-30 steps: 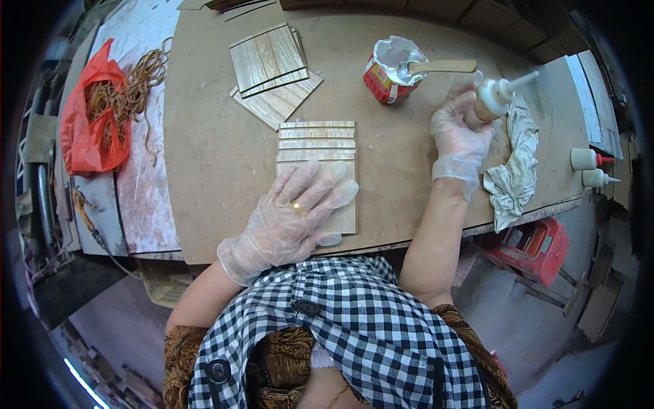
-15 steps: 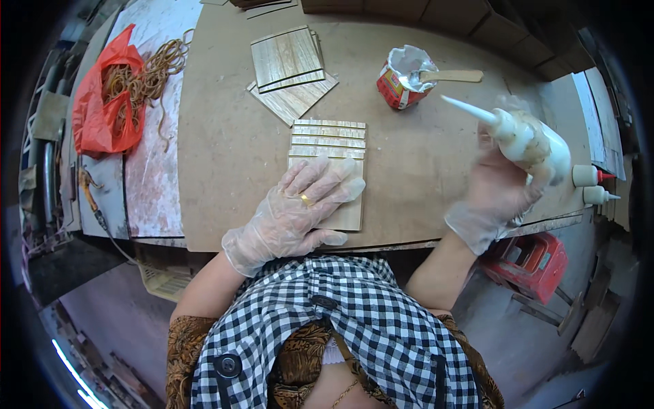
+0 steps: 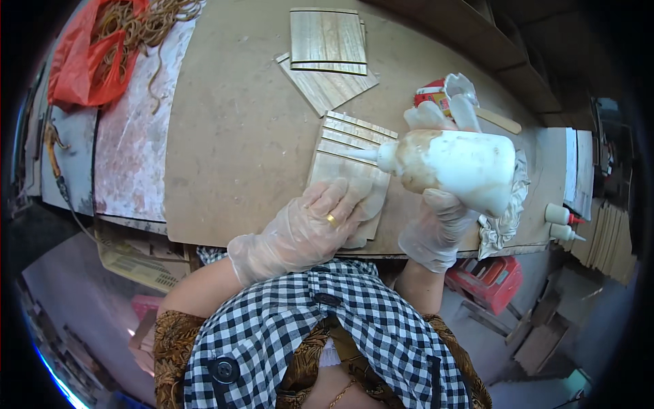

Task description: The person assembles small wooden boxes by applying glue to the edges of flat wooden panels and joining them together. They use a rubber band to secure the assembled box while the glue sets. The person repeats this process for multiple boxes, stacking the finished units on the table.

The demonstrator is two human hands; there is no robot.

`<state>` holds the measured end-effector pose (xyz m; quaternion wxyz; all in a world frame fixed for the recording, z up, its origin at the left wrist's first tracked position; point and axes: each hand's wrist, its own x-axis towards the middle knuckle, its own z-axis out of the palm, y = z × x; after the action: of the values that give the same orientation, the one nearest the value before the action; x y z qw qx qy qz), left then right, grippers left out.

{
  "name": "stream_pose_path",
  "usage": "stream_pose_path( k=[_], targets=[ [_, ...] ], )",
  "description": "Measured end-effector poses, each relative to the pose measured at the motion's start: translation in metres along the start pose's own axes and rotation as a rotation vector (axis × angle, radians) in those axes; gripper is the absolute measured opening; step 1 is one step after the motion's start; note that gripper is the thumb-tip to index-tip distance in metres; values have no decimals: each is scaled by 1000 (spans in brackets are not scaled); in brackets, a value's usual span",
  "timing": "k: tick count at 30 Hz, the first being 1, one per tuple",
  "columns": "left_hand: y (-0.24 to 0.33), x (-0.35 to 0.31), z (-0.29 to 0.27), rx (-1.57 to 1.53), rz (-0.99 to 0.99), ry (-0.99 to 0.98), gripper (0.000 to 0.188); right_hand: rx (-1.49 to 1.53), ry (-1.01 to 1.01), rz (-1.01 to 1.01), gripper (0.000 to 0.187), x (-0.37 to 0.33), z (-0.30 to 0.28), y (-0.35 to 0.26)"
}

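Note:
A light wooden board (image 3: 332, 170) with several grooves across its far end lies in front of me, slightly turned. It seems to rest on another board. My left hand (image 3: 306, 221), in a thin clear glove, grips its near part, fingers bent over the top and thumb low by the near edge. My right hand (image 3: 439, 228), gloved too, is closed round a white squeeze glue bottle (image 3: 470, 167) with brown smears. The bottle lies level in the air, its long nozzle pointing left over the grooves; whether the tip touches the wood I cannot tell.
More wooden boards (image 3: 328, 41) lie stacked askew farther off. Behind the bottle stands a red tub (image 3: 432, 92) with white paste and a wooden stick (image 3: 499, 120). A crumpled cloth (image 3: 501, 235), two small bottles (image 3: 558, 215) and a red stool (image 3: 487, 281) are right; a red bag (image 3: 92, 68) sits left.
My right hand has brought the bottle left and tipped its nozzle over the board. The board has turned clockwise under my left hand, whose fingers have bent more. The whole view has shifted.

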<state>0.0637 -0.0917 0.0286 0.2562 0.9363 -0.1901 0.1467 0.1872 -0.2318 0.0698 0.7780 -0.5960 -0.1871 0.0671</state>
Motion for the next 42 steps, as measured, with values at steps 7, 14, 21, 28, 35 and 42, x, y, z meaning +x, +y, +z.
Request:
stream_pose_path(
  k=[7,14,21,28,35,42],
  targets=[
    [-6,-4,3,8,20,69,53,-73,6,11,81,-5,20,6],
    [-7,-3,9,-51,5,113,47,-141,-17,-1,80,-6,17,11],
    [-7,-4,8,-59,15,137,47,-10,-28,128,83,-6,24,10],
    [-5,-5,14,-65,-12,133,49,29,-72,78,78,-5,15,20],
    [-6,-4,11,-11,6,114,47,55,-64,81,83,-5,5,28],
    [-5,-4,12,-26,-20,93,43,98,-9,126,94,-2,17,19]
  ],
)
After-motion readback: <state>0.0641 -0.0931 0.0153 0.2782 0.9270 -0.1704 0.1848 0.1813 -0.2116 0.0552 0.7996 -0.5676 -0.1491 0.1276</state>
